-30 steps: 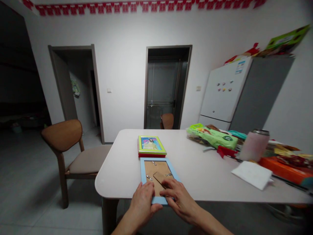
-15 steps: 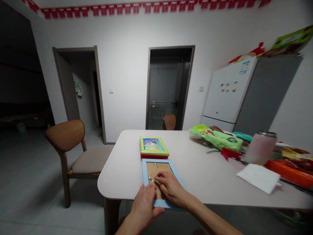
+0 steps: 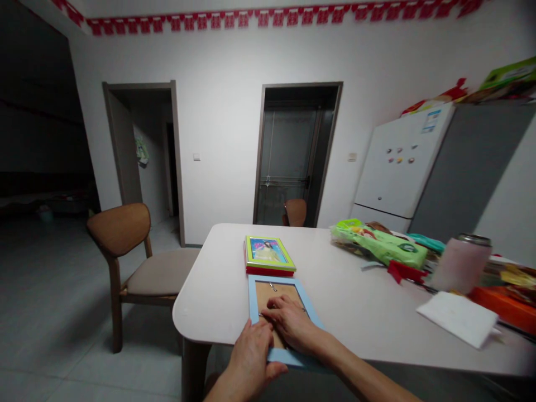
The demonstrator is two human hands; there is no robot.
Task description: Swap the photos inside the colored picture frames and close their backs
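Observation:
A light blue picture frame (image 3: 253, 298) lies face down by the table's near edge, its brown backing board (image 3: 264, 294) showing. One metal clip (image 3: 273, 287) shows at the far end of the board. Gripping the frame's near left corner, my left hand (image 3: 251, 347) has its fingers on top and the thumb along the near rim. My right hand (image 3: 291, 324) rests over the board with bent fingers closed at the left-side clip, which they mostly hide. Just beyond the blue frame sits a stack topped by a green picture frame (image 3: 270, 253), with a red edge beneath.
To the right on the white table (image 3: 218, 290) are a green snack bag (image 3: 389, 245), a pink tumbler (image 3: 463, 265), white tissue (image 3: 458, 318) and an orange box (image 3: 505, 306). A wooden chair (image 3: 142, 273) stands left of the table.
The view has shifted slightly. My right fingers have come down toward the left-side clip, now mostly covered. My left hand keeps its hold on the frame's corner.

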